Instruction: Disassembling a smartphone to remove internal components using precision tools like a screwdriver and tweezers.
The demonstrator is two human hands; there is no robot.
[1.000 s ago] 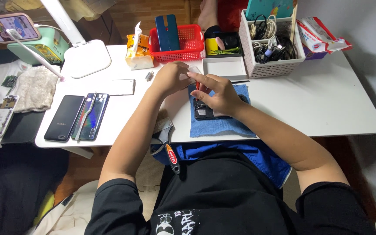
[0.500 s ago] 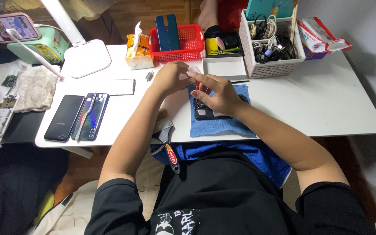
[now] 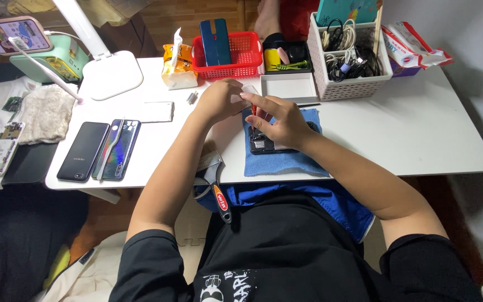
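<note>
Phone (image 3: 266,144), opened up and dark, lies on the blue cloth (image 3: 278,159) near the front edge of the white table (image 3: 420,128), and from our one view, looking down from the head, we have both hands meeting right over its top end. Our right hand (image 3: 280,120) has its fingers pinched together on a thin red-handled tool (image 3: 254,110), which looks like a small screwdriver, its tip pointing down at the phone's upper left corner. Our left hand (image 3: 219,100) rests just beside it, fingers curled together on a small pale piece; what that piece is, we cannot tell. To do this well, we judge, we want the tool upright, light pressure, and the other hand steadying things so nothing skids off the cloth. Relative to the fingers, the phone sits directly under the right palm, mostly hidden by it, with only its left edge and lower part showing. Off to the left, two more phones (image 3: 99,150) lie side by side, well apart from the work. Behind the hands sit a red basket (image 3: 236,59), a shallow white tray (image 3: 287,88) and a white basket of cables (image 3: 349,61).
</note>
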